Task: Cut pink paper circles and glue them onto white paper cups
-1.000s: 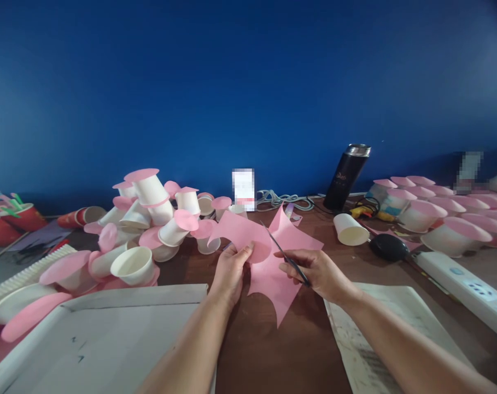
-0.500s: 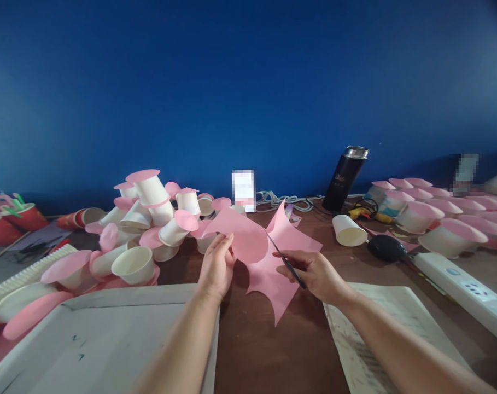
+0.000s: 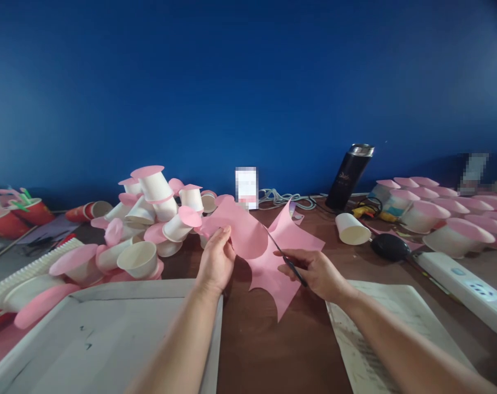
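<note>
My left hand [image 3: 217, 257] pinches the left edge of a piece of pink paper [image 3: 246, 230], whose lower right edge is cut in a curve. In my right hand [image 3: 309, 271] is a pair of scissors [image 3: 287, 260], its dark blades along the right edge of that paper. Fingers partly cover the scissors' handles. Beneath and to the right lies a pink paper offcut [image 3: 279, 279] with pointed corners and curved cut-outs, resting on the brown table [image 3: 273, 355].
Left stands a heap of white paper cups with pink discs [image 3: 150, 186]. Rows of similar cups [image 3: 457, 235] are at right. A black flask [image 3: 349, 178] leans near the blue wall. A loose cup [image 3: 352, 229], a black bulb [image 3: 390, 247] and a power strip [image 3: 469, 284] lie right.
The pink paper has tilted and turned slightly in my left hand. The scissors stay at its right edge. The whole view has shifted a little.
</note>
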Demonstrator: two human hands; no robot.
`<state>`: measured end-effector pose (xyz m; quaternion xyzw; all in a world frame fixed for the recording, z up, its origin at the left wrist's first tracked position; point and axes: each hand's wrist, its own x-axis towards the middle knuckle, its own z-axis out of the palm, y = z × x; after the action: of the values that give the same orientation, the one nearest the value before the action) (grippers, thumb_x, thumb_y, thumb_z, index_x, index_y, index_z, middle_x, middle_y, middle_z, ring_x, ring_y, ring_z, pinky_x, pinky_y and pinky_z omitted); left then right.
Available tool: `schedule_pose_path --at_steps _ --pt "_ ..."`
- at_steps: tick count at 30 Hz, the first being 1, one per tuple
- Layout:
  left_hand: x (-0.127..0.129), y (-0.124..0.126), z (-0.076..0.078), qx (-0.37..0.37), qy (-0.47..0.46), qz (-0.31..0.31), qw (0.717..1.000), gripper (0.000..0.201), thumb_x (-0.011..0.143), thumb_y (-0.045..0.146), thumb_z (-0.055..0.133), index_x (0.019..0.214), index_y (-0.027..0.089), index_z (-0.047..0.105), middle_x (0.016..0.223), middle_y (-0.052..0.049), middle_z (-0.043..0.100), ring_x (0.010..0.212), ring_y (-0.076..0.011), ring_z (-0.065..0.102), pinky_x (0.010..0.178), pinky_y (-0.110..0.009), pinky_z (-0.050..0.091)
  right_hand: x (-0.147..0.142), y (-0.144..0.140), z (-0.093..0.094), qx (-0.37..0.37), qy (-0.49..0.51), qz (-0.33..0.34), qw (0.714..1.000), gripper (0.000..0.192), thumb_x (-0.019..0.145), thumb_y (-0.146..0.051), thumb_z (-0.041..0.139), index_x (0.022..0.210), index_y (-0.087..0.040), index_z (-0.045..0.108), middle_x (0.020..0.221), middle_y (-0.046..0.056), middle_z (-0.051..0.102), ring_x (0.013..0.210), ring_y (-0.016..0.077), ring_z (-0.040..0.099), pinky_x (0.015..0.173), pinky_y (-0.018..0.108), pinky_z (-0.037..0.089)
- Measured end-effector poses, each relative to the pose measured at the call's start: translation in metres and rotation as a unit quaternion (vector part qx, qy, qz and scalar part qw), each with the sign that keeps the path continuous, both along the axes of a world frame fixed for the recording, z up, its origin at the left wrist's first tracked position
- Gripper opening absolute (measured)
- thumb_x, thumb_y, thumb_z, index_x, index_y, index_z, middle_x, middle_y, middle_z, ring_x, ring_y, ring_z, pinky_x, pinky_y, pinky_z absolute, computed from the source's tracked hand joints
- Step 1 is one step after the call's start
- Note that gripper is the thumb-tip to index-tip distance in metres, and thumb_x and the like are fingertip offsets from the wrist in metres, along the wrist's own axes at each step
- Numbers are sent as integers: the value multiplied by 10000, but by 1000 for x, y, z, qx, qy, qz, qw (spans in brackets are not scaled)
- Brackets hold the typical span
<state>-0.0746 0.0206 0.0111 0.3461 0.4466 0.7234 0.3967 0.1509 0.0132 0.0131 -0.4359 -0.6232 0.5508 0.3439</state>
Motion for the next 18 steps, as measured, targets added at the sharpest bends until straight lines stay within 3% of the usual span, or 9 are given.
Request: schedule_pose_path --at_steps 5,11,18 --pt "-6 -4 -4 50 150 51 986 290 587 28 722 832 182 743 941 -81 704 993 -240 623 1029 -322 391 0 1 4 -50 20 1 999 612 661 -468 788 1144 -103 694 642 7 593 562 97 490 554 257 399" --pt "-6 -9 -1 43 258 74 962 290 602 79 706 871 186 730 1026 -104 709 1054 -289 617 1028 -364 405 4 2 3 -101 84 37 991 547 727 -458 758 1140 -107 685 652 3 589 562 86 506 544 238 364" --pt "-11 -7 -2 43 435 102 893 264 729 161 584 979 166 669 1023 -89 720 988 -259 655 956 -384 494 7 4 -5 -106 134 78 982 465 790 -434 718 1122 -110 684 663 0 565 558 82 496 522 235 297"
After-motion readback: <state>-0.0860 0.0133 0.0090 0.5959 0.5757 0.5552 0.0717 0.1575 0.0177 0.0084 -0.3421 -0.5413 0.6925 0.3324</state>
